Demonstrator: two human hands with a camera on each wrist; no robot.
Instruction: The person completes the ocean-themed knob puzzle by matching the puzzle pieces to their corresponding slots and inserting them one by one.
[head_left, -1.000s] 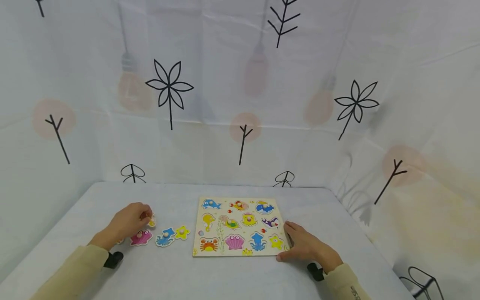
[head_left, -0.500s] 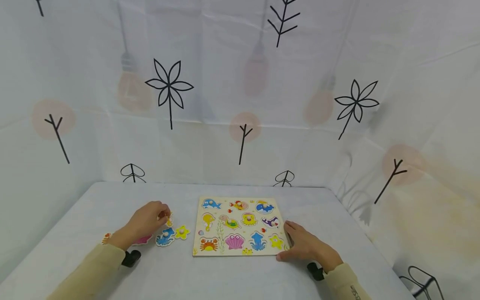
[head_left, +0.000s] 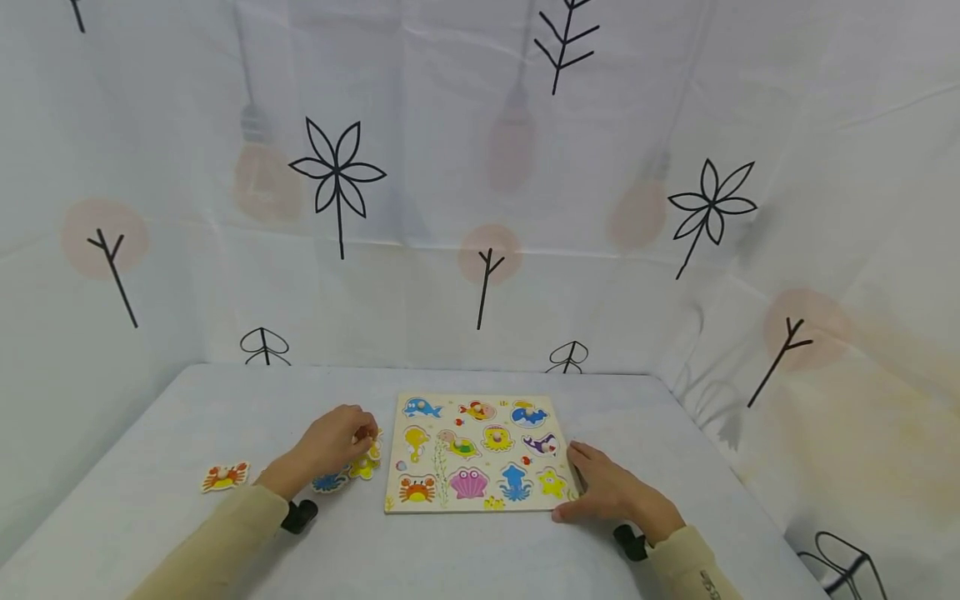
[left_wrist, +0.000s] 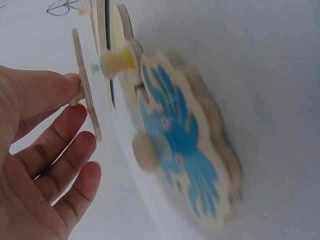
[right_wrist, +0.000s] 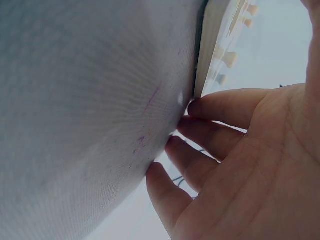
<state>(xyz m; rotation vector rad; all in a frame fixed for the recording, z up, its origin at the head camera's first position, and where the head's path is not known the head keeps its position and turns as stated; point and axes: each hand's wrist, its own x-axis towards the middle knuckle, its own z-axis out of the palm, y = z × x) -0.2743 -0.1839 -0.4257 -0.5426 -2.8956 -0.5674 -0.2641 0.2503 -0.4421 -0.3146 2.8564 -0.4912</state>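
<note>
Lower frame: white tabletop (head_left: pixel 465 558) | above: patterned cloth (head_left: pixel 420 308) backdrop | lower left: left hand (head_left: pixel 326 443), fingers clamped on piece (left_wrist: pixel 79 55) | lower right: right hand (head_left: pixel 615 492), fingers spread, against board (head_left: pixel 467 506)

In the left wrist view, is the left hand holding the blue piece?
No, the left hand pinches a different piece, seen edge-on, while the blue piece lies apart from the hand.

The head camera is looking down toward the desk's (head_left: pixel 457 558) far edge; close-in wrist cameras are sharing its blue piece (left_wrist: pixel 184 131) (left), board (right_wrist: pixel 210 47) (right).
</note>
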